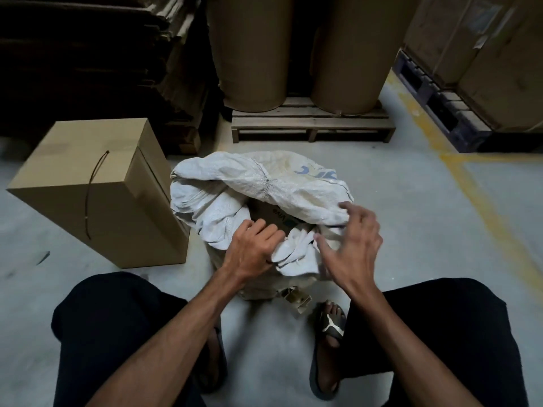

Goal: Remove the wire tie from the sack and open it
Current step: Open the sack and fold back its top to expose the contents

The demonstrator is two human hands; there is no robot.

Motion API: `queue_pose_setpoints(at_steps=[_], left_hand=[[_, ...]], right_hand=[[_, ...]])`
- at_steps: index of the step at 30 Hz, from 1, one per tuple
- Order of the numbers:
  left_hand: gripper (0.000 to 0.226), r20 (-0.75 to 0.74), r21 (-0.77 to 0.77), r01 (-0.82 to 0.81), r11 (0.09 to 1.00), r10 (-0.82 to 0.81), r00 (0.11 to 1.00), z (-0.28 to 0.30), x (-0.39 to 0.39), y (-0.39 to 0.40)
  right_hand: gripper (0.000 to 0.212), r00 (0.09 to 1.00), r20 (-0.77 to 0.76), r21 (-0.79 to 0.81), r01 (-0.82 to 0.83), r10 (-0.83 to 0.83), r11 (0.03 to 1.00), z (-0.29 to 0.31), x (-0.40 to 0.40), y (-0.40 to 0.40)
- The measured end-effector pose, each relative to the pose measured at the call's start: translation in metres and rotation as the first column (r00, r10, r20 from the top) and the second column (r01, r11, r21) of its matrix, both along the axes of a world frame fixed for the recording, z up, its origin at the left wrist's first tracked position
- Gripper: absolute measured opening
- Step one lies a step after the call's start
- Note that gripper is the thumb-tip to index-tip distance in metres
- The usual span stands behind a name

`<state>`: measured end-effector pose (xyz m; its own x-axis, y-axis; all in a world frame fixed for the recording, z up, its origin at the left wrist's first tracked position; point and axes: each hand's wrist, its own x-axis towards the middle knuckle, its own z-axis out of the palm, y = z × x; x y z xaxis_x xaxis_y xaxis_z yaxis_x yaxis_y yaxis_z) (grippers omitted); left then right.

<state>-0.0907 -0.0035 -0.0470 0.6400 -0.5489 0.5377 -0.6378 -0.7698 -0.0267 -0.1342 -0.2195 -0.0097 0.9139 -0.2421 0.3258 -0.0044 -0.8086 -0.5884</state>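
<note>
A white woven sack (235, 183) stands on the concrete floor between my knees, its mouth spread open and its cloth folded outward. Brown cardboard (271, 216) shows inside the opening. My left hand (252, 249) grips the near rim of the sack, fingers curled into the cloth. My right hand (349, 245) hovers over the right side of the rim, fingers spread and blurred, touching the cloth with its fingertips. A thin dark wire tie (91, 192) lies draped over the cardboard box (117, 224) to the left of the sack.
A wooden pallet (311, 124) with two big brown paper rolls (252, 48) stands behind the sack. Stacked flat cardboard (88, 60) fills the back left, boxes on a dark pallet (440, 113) the back right. A small beige plastic piece (299, 301) lies by my right sandal.
</note>
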Motion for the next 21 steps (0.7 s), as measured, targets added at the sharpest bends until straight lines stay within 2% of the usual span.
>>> queue_pose_setpoints(at_steps=[1, 3, 4, 6, 8, 10, 12, 14, 15, 16, 17, 18, 19, 20, 21], left_hand=[[0.017, 0.057, -0.014, 0.008, 1.0, -0.007, 0.998, -0.004, -0.002, -0.001], [0.016, 0.104, -0.019, 0.025, 1.0, -0.023, 0.994, -0.011, -0.005, -0.004], [0.02, 0.09, -0.001, 0.027, 1.0, -0.026, 0.996, -0.012, -0.005, -0.004], [0.032, -0.004, 0.081, 0.021, 0.996, -0.021, 1.0, -0.012, -0.006, -0.006], [0.05, -0.204, 0.193, 0.017, 0.981, 0.023, 0.979, -0.007, -0.007, -0.007], [0.067, -0.416, 0.293, 0.039, 0.955, 0.091, 0.905, -0.005, -0.011, -0.007], [0.088, -0.609, 0.339, 0.113, 0.934, 0.126, 0.783, -0.002, -0.014, -0.003], [0.108, -0.769, 0.306, 0.177, 0.936, 0.133, 0.626, 0.011, -0.013, 0.002], [0.107, -0.815, 0.218, 0.184, 0.958, 0.075, 0.575, 0.019, -0.014, 0.005], [0.096, -0.818, 0.087, 0.171, 0.981, -0.027, 0.574, 0.03, -0.015, 0.006], [0.08, -0.767, -0.068, 0.132, 0.989, -0.136, 0.628, 0.041, -0.017, 0.005], [0.066, -0.654, -0.19, 0.079, 0.979, -0.186, 0.733, 0.051, -0.018, 0.004], [0.062, -0.502, -0.24, 0.028, 0.97, -0.149, 0.852, 0.057, -0.016, 0.001], [0.068, -0.354, -0.197, -0.031, 0.98, -0.042, 0.934, 0.06, -0.01, -0.001], [0.082, -0.253, -0.083, -0.115, 0.99, 0.09, 0.963, 0.058, 0.0, -0.003]], right_hand=[[0.078, 0.987, -0.078, -0.031, 0.138, -0.14, 0.99, -0.006, 0.005, -0.004], [0.081, 0.946, -0.239, -0.077, 0.206, -0.219, 0.976, -0.018, 0.012, -0.013], [0.071, 0.934, -0.307, -0.033, 0.184, -0.185, 0.982, -0.024, 0.015, -0.018], [0.037, 0.928, -0.364, 0.17, 0.151, -0.081, 0.974, -0.03, 0.017, -0.023], [0.018, 0.944, -0.328, 0.304, 0.115, -0.009, 0.946, -0.033, 0.018, -0.024], [0.014, 0.954, -0.298, 0.408, 0.093, 0.036, 0.908, -0.03, 0.022, -0.025], [0.016, 0.95, -0.31, 0.559, 0.149, 0.039, 0.816, -0.02, 0.026, -0.029], [0.024, 0.95, -0.313, 0.695, 0.222, 0.01, 0.683, -0.009, 0.03, -0.036], [0.026, 0.948, -0.318, 0.742, 0.257, -0.011, 0.619, -0.005, 0.031, -0.04], [0.026, 0.943, -0.331, 0.782, 0.287, -0.022, 0.554, -0.003, 0.033, -0.044], [0.03, 0.937, -0.347, 0.815, 0.317, -0.028, 0.485, -0.003, 0.035, -0.048], [0.039, 0.935, -0.355, 0.843, 0.33, -0.022, 0.424, -0.004, 0.036, -0.052], [0.046, 0.933, -0.359, 0.864, 0.335, -0.008, 0.377, -0.008, 0.037, -0.055], [0.05, 0.931, -0.366, 0.874, 0.338, 0.014, 0.349, -0.013, 0.038, -0.058], [0.051, 0.925, -0.379, 0.877, 0.35, 0.028, 0.329, -0.015, 0.037, -0.059]])
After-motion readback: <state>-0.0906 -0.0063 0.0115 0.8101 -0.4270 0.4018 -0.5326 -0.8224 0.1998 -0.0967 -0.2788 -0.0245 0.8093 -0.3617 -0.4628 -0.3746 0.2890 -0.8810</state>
